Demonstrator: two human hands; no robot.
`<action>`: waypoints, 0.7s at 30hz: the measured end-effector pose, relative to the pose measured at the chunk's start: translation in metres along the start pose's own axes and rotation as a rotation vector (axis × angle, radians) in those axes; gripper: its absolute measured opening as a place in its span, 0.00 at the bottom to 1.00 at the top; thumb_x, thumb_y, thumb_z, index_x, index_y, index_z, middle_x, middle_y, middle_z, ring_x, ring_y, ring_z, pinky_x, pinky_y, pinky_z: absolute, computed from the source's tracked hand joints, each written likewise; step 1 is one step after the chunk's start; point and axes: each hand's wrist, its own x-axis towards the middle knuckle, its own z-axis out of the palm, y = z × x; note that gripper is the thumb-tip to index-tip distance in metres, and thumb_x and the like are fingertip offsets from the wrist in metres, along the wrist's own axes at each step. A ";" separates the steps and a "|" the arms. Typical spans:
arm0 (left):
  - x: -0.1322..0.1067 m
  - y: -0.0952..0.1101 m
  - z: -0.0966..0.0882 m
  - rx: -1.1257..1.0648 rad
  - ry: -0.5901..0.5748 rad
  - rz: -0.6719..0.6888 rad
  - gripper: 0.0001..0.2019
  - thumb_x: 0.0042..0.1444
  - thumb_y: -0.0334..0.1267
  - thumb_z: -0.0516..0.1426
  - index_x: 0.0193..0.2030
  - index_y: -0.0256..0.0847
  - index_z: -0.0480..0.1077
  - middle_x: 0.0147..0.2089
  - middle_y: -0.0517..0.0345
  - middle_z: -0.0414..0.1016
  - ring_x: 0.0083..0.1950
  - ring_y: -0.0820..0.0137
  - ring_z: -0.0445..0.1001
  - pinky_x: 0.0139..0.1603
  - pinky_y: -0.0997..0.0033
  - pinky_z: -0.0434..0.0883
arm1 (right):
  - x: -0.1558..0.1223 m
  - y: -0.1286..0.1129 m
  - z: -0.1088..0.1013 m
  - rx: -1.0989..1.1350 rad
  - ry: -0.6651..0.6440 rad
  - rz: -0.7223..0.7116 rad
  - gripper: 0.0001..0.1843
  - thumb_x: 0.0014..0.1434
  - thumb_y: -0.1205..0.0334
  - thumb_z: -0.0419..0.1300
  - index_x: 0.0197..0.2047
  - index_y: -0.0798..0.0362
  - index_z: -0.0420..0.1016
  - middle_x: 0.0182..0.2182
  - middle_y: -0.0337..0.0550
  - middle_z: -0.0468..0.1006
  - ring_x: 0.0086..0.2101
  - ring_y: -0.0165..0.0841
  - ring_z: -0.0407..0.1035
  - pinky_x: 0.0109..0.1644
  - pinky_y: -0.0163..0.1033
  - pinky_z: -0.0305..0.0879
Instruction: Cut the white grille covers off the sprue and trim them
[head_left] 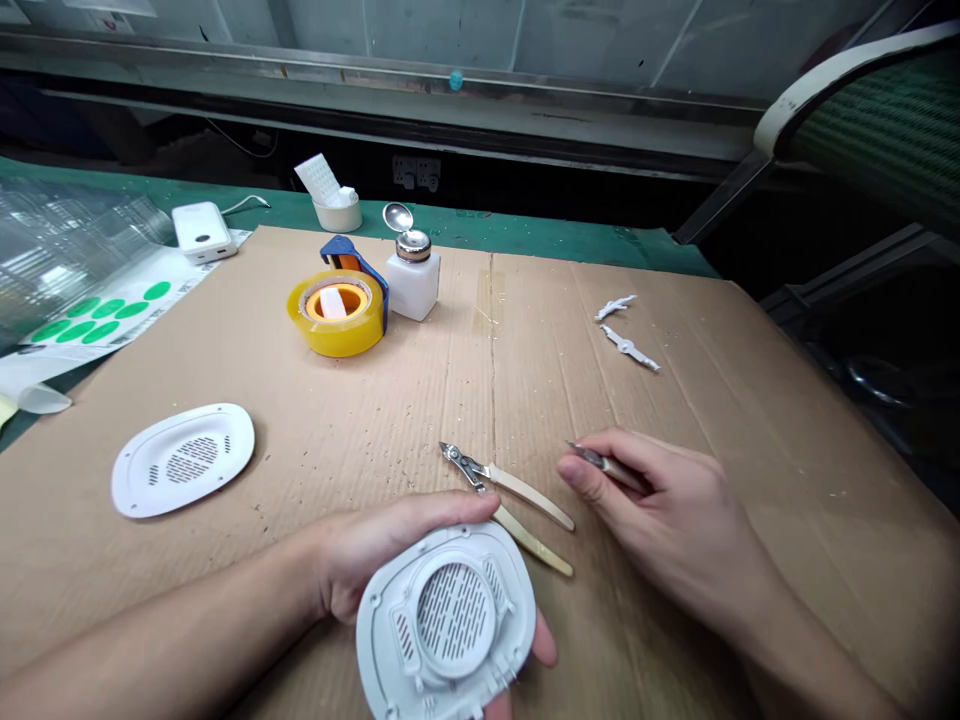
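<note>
Left hand [390, 550] is palm up near the edge of the board, cradling a white plastic vented cover [465, 570] with its ribbed inner face up. Thumb lies across the cover's far rim, fingertips [545, 640] curl up from under the right side. Cover sits in that grip, not on the board.

Right hand [660, 500] is just right of it, fingers curled, thumb and index pinching a small hobby knife [609, 468] with a tan handle, metal tip pointing left. Tip is clear of the cover. Can't tell if the hand rests on the board.

Flush cutters [510, 498] with cream handles lie between the hands, closed, handles partly under the left hand's side of the cover.

Rest of the cardboard sheet [810, 420]: second white vented cover [183, 460] face up at left; two white plastic sprue offcuts [628, 347] far right; yellow tape roll [337, 315] far left of centre, blue tape dispenser [358, 262] behind it; white pump bottle [412, 280] with metal top beside that. Beyond the board on the green mat [525, 235]: white power bank [202, 230], green dot sticker sheet [97, 318].
</note>
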 end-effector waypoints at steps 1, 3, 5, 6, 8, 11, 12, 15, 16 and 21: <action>0.000 0.000 0.000 0.000 0.011 -0.005 0.43 0.64 0.61 0.27 0.52 0.34 0.74 0.30 0.47 0.80 0.42 0.51 0.81 0.37 0.44 0.76 | 0.002 0.006 -0.002 -0.043 0.006 0.026 0.17 0.63 0.47 0.58 0.31 0.51 0.75 0.18 0.33 0.70 0.18 0.26 0.61 0.22 0.33 0.57; -0.001 -0.001 -0.001 -0.008 0.031 -0.009 0.43 0.63 0.62 0.28 0.52 0.35 0.74 0.31 0.47 0.80 0.43 0.51 0.81 0.36 0.42 0.75 | 0.005 0.018 -0.006 -0.135 0.012 0.067 0.20 0.61 0.43 0.58 0.30 0.50 0.75 0.18 0.34 0.70 0.17 0.28 0.62 0.22 0.34 0.57; -0.002 -0.002 -0.002 -0.017 0.027 -0.010 0.43 0.63 0.63 0.29 0.52 0.35 0.74 0.33 0.46 0.80 0.43 0.50 0.81 0.36 0.42 0.75 | 0.007 0.028 -0.007 -0.236 0.013 0.073 0.23 0.61 0.40 0.57 0.26 0.50 0.73 0.17 0.35 0.70 0.17 0.30 0.63 0.22 0.35 0.56; -0.002 -0.003 -0.003 -0.021 0.019 -0.009 0.42 0.63 0.63 0.29 0.53 0.35 0.73 0.34 0.46 0.80 0.43 0.49 0.81 0.35 0.42 0.75 | 0.007 0.032 -0.008 -0.279 0.007 0.060 0.25 0.61 0.39 0.55 0.24 0.49 0.71 0.16 0.36 0.69 0.17 0.31 0.62 0.22 0.36 0.55; -0.003 -0.004 -0.005 -0.027 0.008 -0.010 0.42 0.63 0.64 0.31 0.53 0.34 0.73 0.35 0.45 0.80 0.42 0.48 0.81 0.34 0.42 0.74 | 0.008 0.039 -0.007 -0.332 -0.018 0.026 0.29 0.64 0.39 0.50 0.19 0.48 0.66 0.13 0.37 0.65 0.16 0.32 0.61 0.21 0.36 0.53; -0.003 -0.004 -0.009 -0.028 0.007 -0.005 0.43 0.61 0.65 0.31 0.48 0.33 0.74 0.34 0.43 0.79 0.40 0.46 0.81 0.32 0.42 0.74 | 0.007 0.047 -0.006 -0.358 -0.051 -0.022 0.27 0.66 0.44 0.48 0.20 0.47 0.64 0.12 0.37 0.65 0.15 0.33 0.61 0.20 0.36 0.52; -0.003 -0.004 -0.010 -0.024 0.012 -0.009 0.43 0.61 0.66 0.31 0.45 0.33 0.75 0.33 0.43 0.79 0.40 0.46 0.81 0.31 0.43 0.74 | 0.006 0.049 -0.005 -0.375 -0.049 -0.032 0.24 0.66 0.46 0.50 0.21 0.47 0.64 0.13 0.37 0.66 0.15 0.34 0.62 0.20 0.37 0.53; -0.002 -0.002 -0.010 -0.016 0.027 -0.027 0.42 0.61 0.64 0.28 0.38 0.35 0.74 0.25 0.48 0.75 0.37 0.47 0.81 0.29 0.44 0.73 | 0.006 0.056 -0.004 -0.445 -0.003 -0.079 0.13 0.64 0.56 0.53 0.29 0.48 0.70 0.24 0.44 0.75 0.21 0.38 0.68 0.22 0.39 0.55; -0.002 -0.001 -0.009 -0.019 0.032 -0.027 0.42 0.62 0.64 0.27 0.37 0.36 0.73 0.23 0.50 0.73 0.36 0.47 0.81 0.29 0.43 0.73 | 0.007 0.057 -0.003 -0.467 0.022 -0.102 0.08 0.63 0.58 0.53 0.36 0.48 0.73 0.31 0.47 0.77 0.24 0.39 0.69 0.22 0.39 0.55; -0.005 0.000 -0.005 -0.042 0.020 0.028 0.40 0.63 0.63 0.31 0.33 0.36 0.74 0.20 0.52 0.70 0.38 0.45 0.81 0.31 0.42 0.73 | 0.009 0.062 -0.002 -0.505 0.077 -0.125 0.25 0.64 0.54 0.54 0.62 0.52 0.65 0.37 0.48 0.79 0.26 0.38 0.73 0.24 0.40 0.61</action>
